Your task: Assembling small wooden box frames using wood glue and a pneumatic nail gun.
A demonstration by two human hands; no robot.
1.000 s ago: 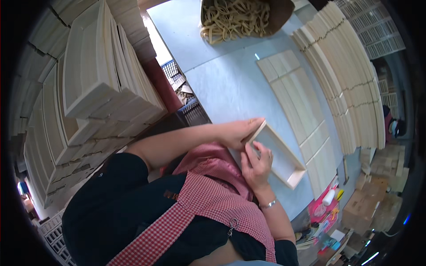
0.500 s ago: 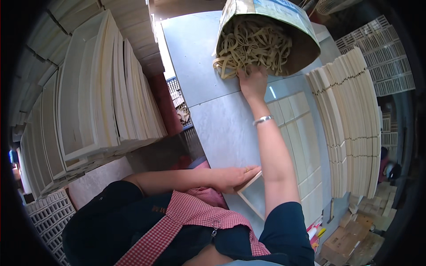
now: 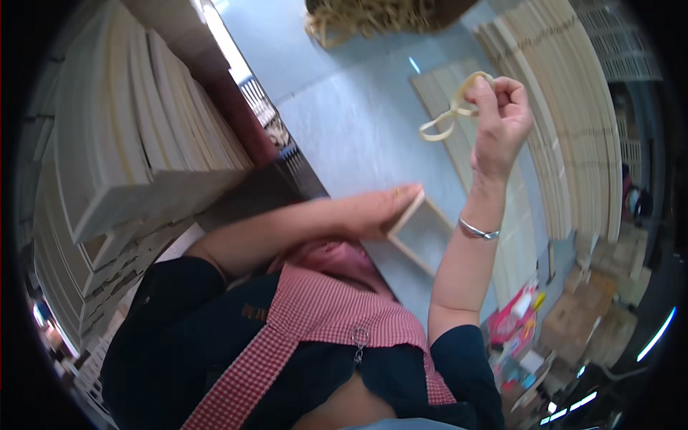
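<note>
My right hand (image 3: 502, 118) is raised over the right part of the table, its fingers pinching a pale yellow rubber band (image 3: 454, 113). The band dangles in a twisted loop off the fingertips, toward the left. Near the table's front edge, my left hand (image 3: 390, 209) grips the short end of a thin wooden frame (image 3: 412, 256). The frame's far side passes behind my right forearm. At the top edge, a heap of similar rubber bands (image 3: 365, 20) spills from the mouth of a carton (image 3: 455, 10), mostly cut off by the view.
Flat pale wooden strips (image 3: 469, 154) lie on the grey tabletop (image 3: 322, 132) under my right arm. A long row of stacked wooden pieces (image 3: 566, 122) lines the right side. Tall stacks of wooden trays (image 3: 107, 122) stand at left. Cardboard (image 3: 573, 322) lies at lower right.
My right hand has left the heap in the carton and come back to the right with a rubber band. The left hand still grips the frame. The view has shifted, with the carton now higher.
</note>
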